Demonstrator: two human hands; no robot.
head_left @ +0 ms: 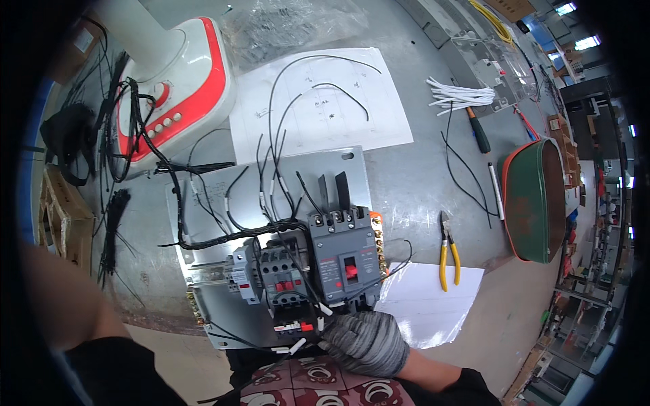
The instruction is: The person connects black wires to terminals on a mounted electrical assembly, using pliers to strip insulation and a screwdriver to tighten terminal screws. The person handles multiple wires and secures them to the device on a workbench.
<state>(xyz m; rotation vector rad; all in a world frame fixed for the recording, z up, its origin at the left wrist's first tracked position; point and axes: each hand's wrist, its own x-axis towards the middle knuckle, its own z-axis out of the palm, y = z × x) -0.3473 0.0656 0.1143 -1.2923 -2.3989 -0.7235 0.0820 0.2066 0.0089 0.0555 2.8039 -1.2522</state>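
Observation:
My right hand (365,343), in a grey knitted glove, is at the lower edge of a metal mounting plate (271,169). Its curled fingers meet beside thin black wires with white marker sleeves (325,309); what they pinch is hidden. Just above it sits a dark grey circuit breaker (347,260) with a red toggle. To the breaker's left are a contactor (283,276), a small light-grey module (245,276) and a relay with red parts (294,327). A bundled black wire harness (237,237) crosses the plate. Of my left arm (74,298), a blurred bare part shows at the left; its fingers are out of sight.
Yellow-handled cutters (448,254) lie right of the plate, near a green bin (535,203). Beyond them are a screwdriver (478,132) and white sleeves (460,95). A paper drawing (393,122) lies behind the plate. A white-and-red machine base (196,88) stands back left, draped with black cables.

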